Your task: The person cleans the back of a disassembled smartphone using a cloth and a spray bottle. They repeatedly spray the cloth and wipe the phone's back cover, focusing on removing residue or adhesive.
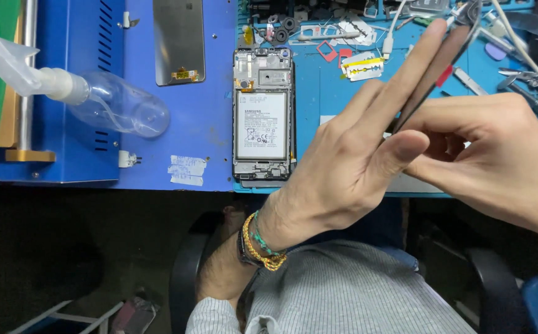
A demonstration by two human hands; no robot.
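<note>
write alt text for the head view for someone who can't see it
Two bare hands, left hand and right hand, hold a thin dark panel edge-on above a blue workbench. On the bench lie an opened phone with its battery showing, a separate dark screen panel, a clear spray bottle on its side, and scattered small tools.

An opened phone frame (263,117) with its battery exposed is laid near the tabletop's (331,93) front edge. A clear spray bottle (89,102) is laid toward the left edge; a grey screen panel (179,40) is placed toward the back edge.
</note>
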